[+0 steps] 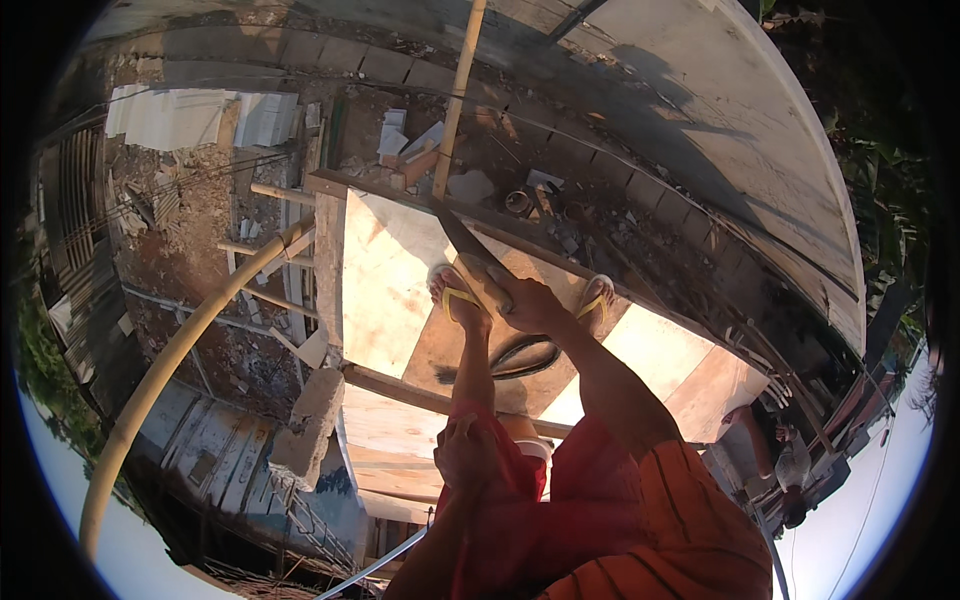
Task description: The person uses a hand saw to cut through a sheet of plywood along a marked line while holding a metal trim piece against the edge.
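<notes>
My right hand (532, 305) is closed around the brown wooden handle of a long, dark-bladed tool (462, 236). Its blade tapers away toward the far edge of the plywood; whether it is a saw or a machete I cannot tell. My left hand (466, 456) rests with curled fingers on the red cloth (510, 480) over my left leg; anything inside the fingers is hidden. Between my feet, in yellow-strapped sandals (455, 300), a loose bundle of dark wire (520, 358) lies curved on the plywood (385, 290). A white bucket (540, 449) shows partly behind the red cloth.
A bamboo pole (165, 385) curves up at the left, and another pole (460, 95) rises beyond the platform. Past its far edge lies rubble (550, 205) beside a grey wall (720, 130). A rough concrete stub (312, 425) stands at left. Another person (793, 465) is at lower right.
</notes>
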The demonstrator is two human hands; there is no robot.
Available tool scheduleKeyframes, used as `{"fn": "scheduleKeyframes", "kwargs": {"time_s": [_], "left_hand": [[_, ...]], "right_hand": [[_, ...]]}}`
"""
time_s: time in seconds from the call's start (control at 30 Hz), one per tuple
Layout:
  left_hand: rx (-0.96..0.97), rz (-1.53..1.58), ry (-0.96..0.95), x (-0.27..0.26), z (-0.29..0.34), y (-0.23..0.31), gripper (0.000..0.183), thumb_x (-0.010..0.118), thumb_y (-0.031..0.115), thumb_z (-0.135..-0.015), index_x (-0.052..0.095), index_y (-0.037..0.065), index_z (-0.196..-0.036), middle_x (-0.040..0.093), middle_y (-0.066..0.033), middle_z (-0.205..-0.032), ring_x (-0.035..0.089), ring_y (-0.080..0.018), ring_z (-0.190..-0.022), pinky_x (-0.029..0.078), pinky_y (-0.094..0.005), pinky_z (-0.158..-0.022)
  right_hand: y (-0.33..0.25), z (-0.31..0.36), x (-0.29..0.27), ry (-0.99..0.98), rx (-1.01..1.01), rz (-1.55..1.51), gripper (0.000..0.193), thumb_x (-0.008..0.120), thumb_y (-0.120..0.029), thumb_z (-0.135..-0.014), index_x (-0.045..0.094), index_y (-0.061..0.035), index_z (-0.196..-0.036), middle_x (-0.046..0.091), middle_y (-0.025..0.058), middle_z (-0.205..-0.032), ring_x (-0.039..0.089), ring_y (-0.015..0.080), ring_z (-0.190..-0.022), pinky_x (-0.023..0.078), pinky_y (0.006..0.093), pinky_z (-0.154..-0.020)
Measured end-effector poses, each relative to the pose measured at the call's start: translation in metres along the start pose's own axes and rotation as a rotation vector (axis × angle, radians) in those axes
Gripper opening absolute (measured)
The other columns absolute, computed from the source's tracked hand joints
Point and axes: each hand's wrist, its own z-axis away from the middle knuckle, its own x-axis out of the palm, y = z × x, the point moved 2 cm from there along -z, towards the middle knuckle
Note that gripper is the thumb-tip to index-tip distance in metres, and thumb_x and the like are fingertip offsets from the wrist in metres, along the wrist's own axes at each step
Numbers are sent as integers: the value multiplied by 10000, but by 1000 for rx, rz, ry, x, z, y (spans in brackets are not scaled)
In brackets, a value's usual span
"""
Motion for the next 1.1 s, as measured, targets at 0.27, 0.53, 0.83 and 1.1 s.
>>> {"fn": "scheduleKeyframes", "kwargs": {"time_s": [0.27,0.53,0.83,1.1], "left_hand": [[-116,31,-155,-2,0,2,305,591,216,-835,705,126,-1103,668,-103,-1191,594,-321,-1144,469,-474,-957],[-6,1,-11,5,10,3,291,599,253,-841,676,114,-1084,680,-132,-1083,608,-363,-1053,503,-493,-883],[51,-11,-2,7,6,7,249,596,221,-846,673,113,-1056,682,-134,-1057,612,-375,-1031,503,-506,-871],[33,-52,-18,11,9,7,275,608,220,-836,674,100,-1075,682,-149,-1066,615,-378,-1027,504,-496,-880]], "right_hand": [[15,-52,-4,38,114,2,587,632,-171,-799,496,-110,-1367,682,218,-1018,663,402,-934,531,502,-797],[19,37,-7,46,-115,-25,800,677,-158,-772,361,-183,-1507,687,213,-990,672,389,-918,538,464,-794],[39,-22,14,38,48,-18,782,689,-157,-760,398,-176,-1486,677,223,-1020,655,404,-948,525,477,-823],[55,-27,17,-7,75,-57,723,642,-153,-779,421,-189,-1467,684,208,-1071,657,394,-991,529,489,-840]]}}
